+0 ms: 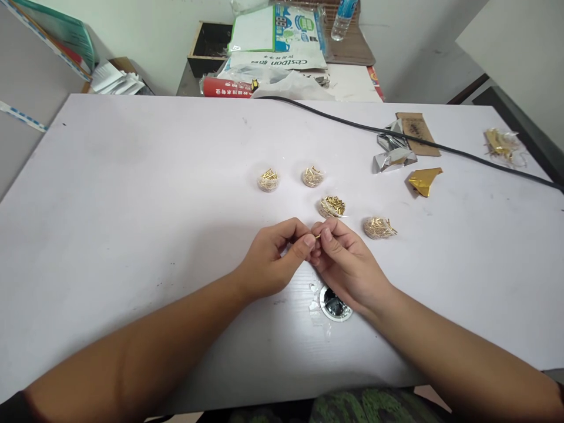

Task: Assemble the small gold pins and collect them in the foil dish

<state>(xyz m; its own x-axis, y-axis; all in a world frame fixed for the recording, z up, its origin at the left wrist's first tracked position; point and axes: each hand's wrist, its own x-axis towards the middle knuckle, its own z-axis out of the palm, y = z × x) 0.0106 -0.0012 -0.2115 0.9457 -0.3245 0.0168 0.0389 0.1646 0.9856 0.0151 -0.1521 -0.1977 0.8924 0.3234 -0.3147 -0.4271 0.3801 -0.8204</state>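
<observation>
And there it was, just beyond the round, white-rimmed black disc (335, 303) on the smooth white bench (132, 194): a tiny, slim gold-coloured metal piece (318, 237), mostly buried between fingertips! The left hand (271, 261), beyond the disc and to its left, had thumb and fingers pressed together, pinching one end. The right hand (355, 267), its heel partly covering the disc, pinched the other end, the remaining fingers curled inward.

Straight past the hands from the disc sat a clear plastic holder of short gold-coloured bits (332, 206), very near the fingers. Out beyond the disc to its right, a clear plastic holder of thin gold-coloured pins (379, 228); farther off and to its left, two more, a pair of clear pin-filled holders (268, 181)!

Well to the disc's right and beyond lay a crumpled gold foil piece (425, 182) and folded silver foil pieces (394, 158). Farther past the disc, a long black cable (352, 123) ran across it all.
</observation>
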